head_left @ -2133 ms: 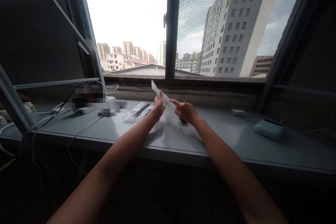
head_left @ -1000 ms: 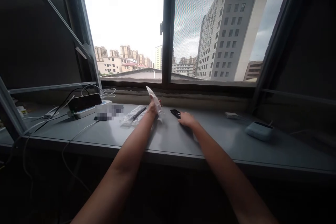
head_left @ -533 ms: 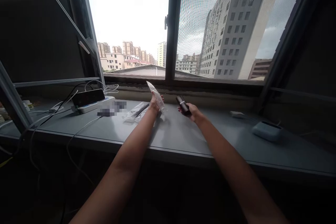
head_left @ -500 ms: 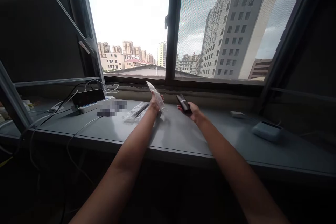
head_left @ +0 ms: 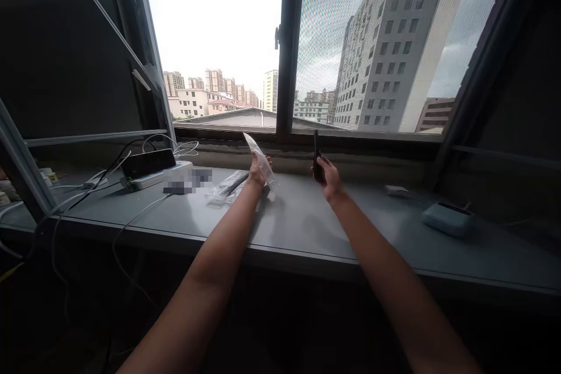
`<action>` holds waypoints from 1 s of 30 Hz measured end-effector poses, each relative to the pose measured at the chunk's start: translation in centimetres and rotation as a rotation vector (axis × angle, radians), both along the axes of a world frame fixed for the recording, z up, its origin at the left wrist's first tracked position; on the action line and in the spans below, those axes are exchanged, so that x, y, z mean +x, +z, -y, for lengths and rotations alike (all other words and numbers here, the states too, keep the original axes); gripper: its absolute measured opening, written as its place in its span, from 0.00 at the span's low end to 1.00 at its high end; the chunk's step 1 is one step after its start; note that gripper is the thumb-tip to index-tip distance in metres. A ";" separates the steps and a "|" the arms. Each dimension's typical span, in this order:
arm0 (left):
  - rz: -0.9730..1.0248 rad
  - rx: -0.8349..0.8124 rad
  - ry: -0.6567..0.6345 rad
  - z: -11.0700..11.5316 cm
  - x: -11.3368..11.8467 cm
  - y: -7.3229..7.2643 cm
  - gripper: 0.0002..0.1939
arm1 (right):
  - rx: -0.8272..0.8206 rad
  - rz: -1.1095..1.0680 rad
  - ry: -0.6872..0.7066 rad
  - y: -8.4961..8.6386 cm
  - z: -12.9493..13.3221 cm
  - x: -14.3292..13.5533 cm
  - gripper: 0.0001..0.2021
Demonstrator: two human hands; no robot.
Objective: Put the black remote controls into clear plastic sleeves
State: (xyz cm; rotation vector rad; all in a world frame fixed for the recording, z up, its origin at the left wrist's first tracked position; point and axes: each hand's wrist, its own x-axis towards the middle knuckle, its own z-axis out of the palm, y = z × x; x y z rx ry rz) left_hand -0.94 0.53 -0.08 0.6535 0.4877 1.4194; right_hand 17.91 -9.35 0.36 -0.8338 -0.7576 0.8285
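My left hand (head_left: 258, 174) is closed on a clear plastic bag (head_left: 262, 160), held up over the grey table (head_left: 289, 219). In my right hand (head_left: 331, 180) is a slim, dark, flat object (head_left: 317, 155), held upright with its narrow edge towards me; its exact kind does not show. Just left of my left hand, clear plastic packaging (head_left: 225, 187) with something dark inside lies on the table.
A phone (head_left: 149, 163) leans by a white power strip (head_left: 186, 166) with cables at the left. To the right are a small white block (head_left: 395, 190) and a blue-grey box (head_left: 447, 219). A window frame (head_left: 287, 70) rises behind the table.
My right hand has turned the dark object from slanted, broad side showing, to upright and edge-on, moving it slightly right. My left hand and the bag stay almost still.
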 end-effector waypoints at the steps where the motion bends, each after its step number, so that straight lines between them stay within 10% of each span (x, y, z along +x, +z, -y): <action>1: 0.013 -0.008 0.008 0.0 0.0 0.0 0.22 | 0.006 0.010 -0.010 -0.2 -0.1 -0.1 0.16; 16: 0.034 -0.054 0.098 -0.1 0.2 0.3 0.23 | -0.213 0.832 -0.407 -0.9 0.1 -0.8 0.22; 30: 0.029 -0.018 0.099 0.4 0.3 0.4 0.26 | -0.156 0.837 -0.423 -1.1 0.3 -1.1 0.19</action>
